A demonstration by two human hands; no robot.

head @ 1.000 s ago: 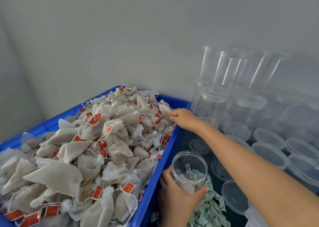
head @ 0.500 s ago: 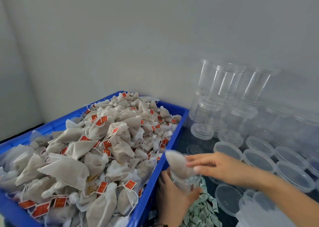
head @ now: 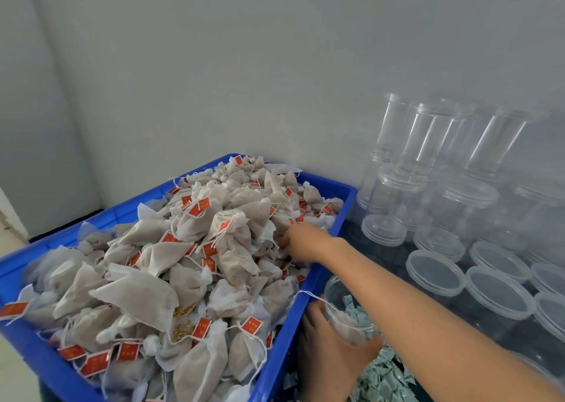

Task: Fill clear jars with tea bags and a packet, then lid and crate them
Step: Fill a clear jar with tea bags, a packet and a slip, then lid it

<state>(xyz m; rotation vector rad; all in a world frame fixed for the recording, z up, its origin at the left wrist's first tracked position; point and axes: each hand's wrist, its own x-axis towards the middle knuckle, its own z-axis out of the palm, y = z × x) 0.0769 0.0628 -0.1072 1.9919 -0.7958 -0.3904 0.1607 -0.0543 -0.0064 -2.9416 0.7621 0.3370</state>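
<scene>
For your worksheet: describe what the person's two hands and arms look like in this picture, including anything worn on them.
Both are bare. The right hand leads into a long forearm with no sleeve, watch or glove in view. The left hand also wears no glove or ring that shows; its wrist is cut off by the picture's bottom edge.

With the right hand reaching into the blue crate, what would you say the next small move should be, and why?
Probably pinch one tea bag with the right hand and carry it to the jar. That hand is on the pile in the blue crate, while the left hand grips the open, unlidded jar beside it.
</scene>
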